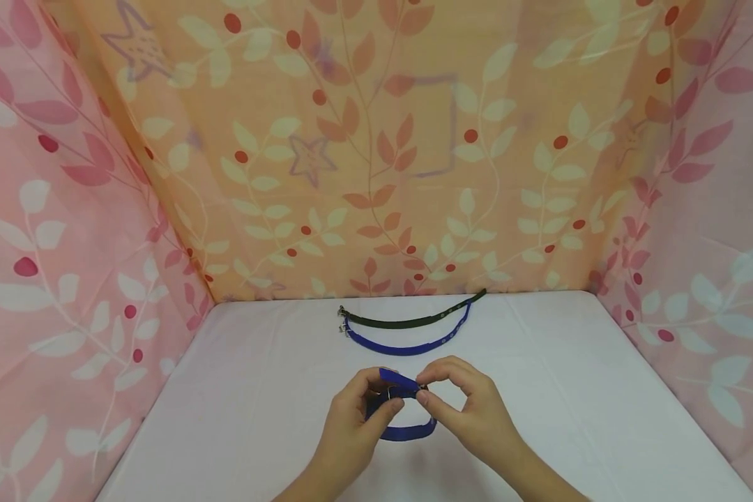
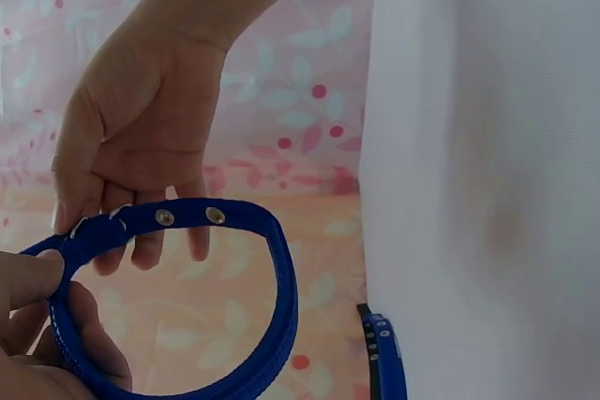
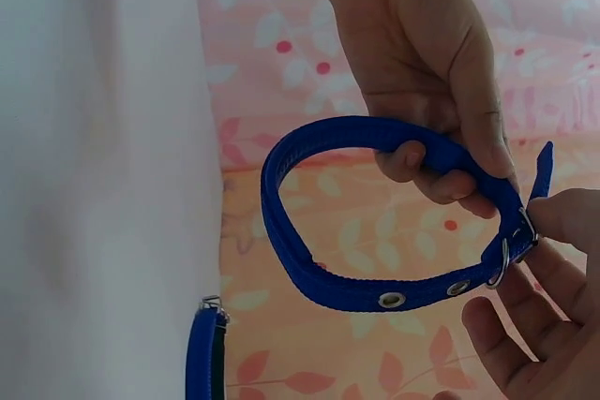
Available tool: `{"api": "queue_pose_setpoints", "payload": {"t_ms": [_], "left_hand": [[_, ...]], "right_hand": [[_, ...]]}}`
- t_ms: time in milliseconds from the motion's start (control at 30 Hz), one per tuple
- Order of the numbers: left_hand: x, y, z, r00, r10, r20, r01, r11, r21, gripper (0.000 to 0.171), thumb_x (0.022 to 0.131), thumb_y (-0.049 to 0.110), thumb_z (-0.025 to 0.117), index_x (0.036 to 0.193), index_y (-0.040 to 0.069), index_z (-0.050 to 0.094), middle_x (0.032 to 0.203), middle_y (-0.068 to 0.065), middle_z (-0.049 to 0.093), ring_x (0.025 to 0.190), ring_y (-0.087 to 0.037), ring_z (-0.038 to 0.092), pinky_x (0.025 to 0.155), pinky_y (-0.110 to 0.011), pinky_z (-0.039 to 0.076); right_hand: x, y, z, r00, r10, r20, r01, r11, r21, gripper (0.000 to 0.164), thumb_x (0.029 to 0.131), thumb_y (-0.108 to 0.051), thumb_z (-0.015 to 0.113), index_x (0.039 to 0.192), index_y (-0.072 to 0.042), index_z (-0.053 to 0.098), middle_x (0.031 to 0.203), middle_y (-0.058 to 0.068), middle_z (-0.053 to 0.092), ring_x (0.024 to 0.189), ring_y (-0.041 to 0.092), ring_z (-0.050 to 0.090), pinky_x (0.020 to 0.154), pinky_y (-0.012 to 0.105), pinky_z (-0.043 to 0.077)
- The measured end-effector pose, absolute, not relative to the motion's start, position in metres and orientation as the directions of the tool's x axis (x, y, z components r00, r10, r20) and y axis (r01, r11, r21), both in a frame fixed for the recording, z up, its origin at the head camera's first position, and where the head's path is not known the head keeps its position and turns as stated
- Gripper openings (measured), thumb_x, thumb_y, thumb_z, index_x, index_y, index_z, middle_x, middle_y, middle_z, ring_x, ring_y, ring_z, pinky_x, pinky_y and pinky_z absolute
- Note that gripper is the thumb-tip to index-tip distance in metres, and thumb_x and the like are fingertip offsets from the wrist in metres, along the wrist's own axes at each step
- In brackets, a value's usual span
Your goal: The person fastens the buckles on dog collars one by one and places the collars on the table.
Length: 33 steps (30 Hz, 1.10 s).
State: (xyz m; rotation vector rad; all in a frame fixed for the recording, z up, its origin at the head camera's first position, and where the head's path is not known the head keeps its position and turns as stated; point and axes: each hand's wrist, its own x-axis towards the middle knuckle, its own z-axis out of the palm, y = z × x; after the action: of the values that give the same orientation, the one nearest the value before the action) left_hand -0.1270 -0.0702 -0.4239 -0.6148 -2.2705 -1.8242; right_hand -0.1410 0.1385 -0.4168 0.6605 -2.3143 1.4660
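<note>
A blue collar with metal eyelets is looped into a ring above the white table, held between both hands. My left hand grips the band near the fastening, fingers curled around it in the right wrist view. At the metal buckle, my right hand pinches the collar between thumb and forefinger. The strap's tip sticks out past the buckle, and a D-ring sits beside it. Two eyelets show along the band in the left wrist view.
Farther back on the white table lie two more collars, a dark green one and a blue one, side by side with buckles to the left. Patterned cloth walls enclose the table at the back and sides.
</note>
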Motion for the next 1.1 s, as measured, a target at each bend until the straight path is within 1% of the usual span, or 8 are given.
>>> {"api": "queue_pose_setpoints", "payload": {"t_ms": [100,200,400,600,767,900,1000,1100], "left_hand": [[-0.1275,-0.0717,-0.4231,-0.921,0.215,0.326,0.360,0.146,0.921,0.035,0.095,0.015,0.074,0.125,0.022,0.057,0.114,0.006,0.069,0.105,-0.016,0.069,0.095,-0.025,0.056],[-0.1276,-0.0729,-0.4231,-0.921,0.243,0.305,0.345,0.143,0.928,0.040,0.095,0.016,0.074,0.128,0.022,0.054,0.114,0.006,0.070,0.108,-0.015,0.069,0.096,-0.024,0.055],[-0.1276,-0.0739,-0.4226,-0.917,0.267,0.296,0.343,0.151,0.927,0.042,0.095,0.018,0.074,0.130,0.024,0.051,0.114,0.005,0.071,0.106,-0.014,0.069,0.095,-0.024,0.055],[-0.1274,-0.0745,-0.4224,-0.921,0.250,0.298,0.336,0.124,0.934,0.042,0.094,0.016,0.075,0.129,0.021,0.053,0.112,0.002,0.070,0.105,-0.016,0.069,0.094,-0.024,0.055],[-0.1284,-0.0750,-0.4229,-0.933,0.260,0.250,0.283,0.100,0.954,0.047,0.092,0.019,0.078,0.131,0.020,0.051,0.115,-0.003,0.069,0.108,-0.018,0.068,0.094,-0.024,0.055],[-0.1290,-0.0745,-0.4224,-0.938,0.268,0.221,0.255,0.100,0.962,0.053,0.091,0.014,0.079,0.133,0.019,0.048,0.120,-0.008,0.065,0.112,-0.020,0.064,0.097,-0.022,0.053],[-0.1289,-0.0743,-0.4221,-0.943,0.243,0.229,0.260,0.105,0.960,0.052,0.090,0.010,0.079,0.131,0.018,0.049,0.119,-0.005,0.065,0.112,-0.020,0.063,0.100,-0.020,0.051],[-0.1284,-0.0744,-0.4214,-0.950,0.211,0.232,0.256,0.097,0.962,0.048,0.089,0.012,0.081,0.127,0.016,0.052,0.115,-0.001,0.066,0.110,-0.020,0.065,0.100,-0.020,0.051]], "right_hand": [[-0.1398,0.1390,-0.4160,-0.852,-0.208,0.481,-0.524,0.369,-0.768,0.021,0.091,-0.025,0.080,0.110,-0.032,0.072,0.108,-0.019,0.070,0.108,0.008,0.065,0.098,0.035,0.054],[-0.1390,0.1389,-0.4159,-0.838,-0.224,0.497,-0.545,0.363,-0.756,0.023,0.092,-0.025,0.079,0.112,-0.031,0.072,0.109,-0.018,0.071,0.109,0.008,0.065,0.097,0.035,0.054],[-0.1394,0.1392,-0.4152,-0.788,-0.254,0.560,-0.615,0.336,-0.713,0.021,0.092,-0.019,0.079,0.109,-0.029,0.074,0.106,-0.013,0.073,0.106,0.011,0.064,0.095,0.031,0.053],[-0.1412,0.1412,-0.4155,-0.801,-0.257,0.540,-0.598,0.345,-0.723,0.022,0.090,-0.021,0.081,0.106,-0.034,0.074,0.103,-0.017,0.073,0.105,0.009,0.064,0.091,0.031,0.054],[-0.1421,0.1414,-0.4163,-0.766,-0.261,0.587,-0.643,0.323,-0.695,0.023,0.089,-0.017,0.082,0.106,-0.030,0.075,0.102,-0.014,0.074,0.104,0.010,0.064,0.093,0.028,0.051],[-0.1421,0.1415,-0.4164,-0.737,-0.242,0.631,-0.675,0.301,-0.674,0.024,0.088,-0.011,0.082,0.106,-0.026,0.076,0.102,-0.011,0.074,0.104,0.012,0.064,0.098,0.025,0.047],[-0.1409,0.1413,-0.4149,-0.736,-0.235,0.635,-0.677,0.295,-0.674,0.025,0.088,-0.010,0.082,0.106,-0.026,0.076,0.102,-0.011,0.074,0.105,0.012,0.064,0.099,0.023,0.046],[-0.1399,0.1409,-0.4138,-0.730,-0.236,0.642,-0.683,0.291,-0.670,0.026,0.087,-0.009,0.082,0.107,-0.026,0.076,0.102,-0.011,0.074,0.105,0.012,0.064,0.098,0.023,0.046]]}}
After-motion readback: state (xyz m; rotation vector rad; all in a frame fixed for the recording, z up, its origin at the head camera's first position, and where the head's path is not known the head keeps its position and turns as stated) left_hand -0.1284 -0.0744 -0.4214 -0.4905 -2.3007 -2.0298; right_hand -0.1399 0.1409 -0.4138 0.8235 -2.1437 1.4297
